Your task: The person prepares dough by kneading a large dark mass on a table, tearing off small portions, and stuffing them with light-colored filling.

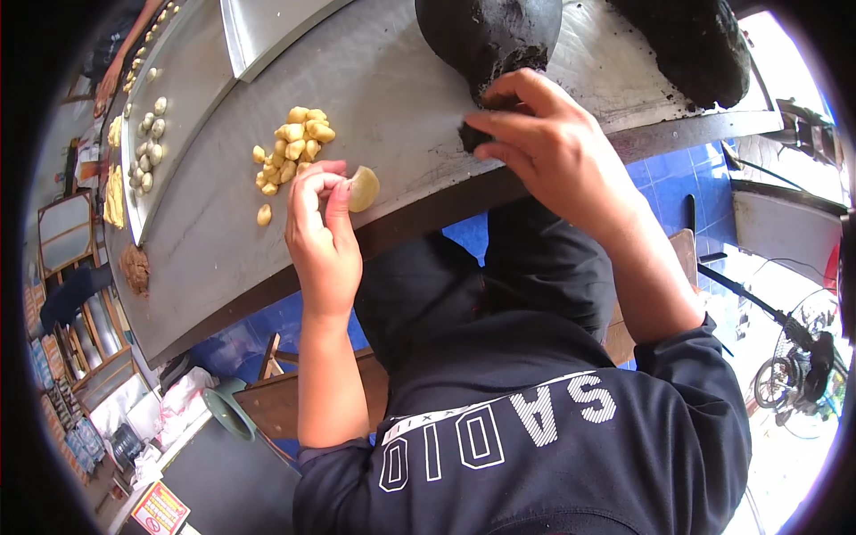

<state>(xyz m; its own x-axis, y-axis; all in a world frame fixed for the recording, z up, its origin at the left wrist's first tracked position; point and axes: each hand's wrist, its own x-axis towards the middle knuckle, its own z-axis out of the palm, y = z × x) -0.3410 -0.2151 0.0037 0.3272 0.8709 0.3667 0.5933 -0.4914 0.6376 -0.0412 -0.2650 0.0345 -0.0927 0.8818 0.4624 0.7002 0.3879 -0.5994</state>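
My left hand (323, 236) pinches a flattened, pale yellow dough disc (365, 189) between thumb and fingers, over the table's near edge. Just beyond it lies a pile of small yellow dough pieces (292, 150), one piece set apart. My right hand (562, 147) is at the torn near end of a large, smooth black dough lump (486, 36). A small dark bit of black dough (472, 136) sits at the fingertips of that hand, slightly blurred. Whether the bit still joins the lump is hard to see.
A second, rougher black lump (700, 58) rests at the far right with crumbs around it. On the left, a metal tray (183, 94) holds several roundish pieces. A brown lump (135, 269) lies at the table's left end. Another person's arm (116, 67) reaches in at the upper left.
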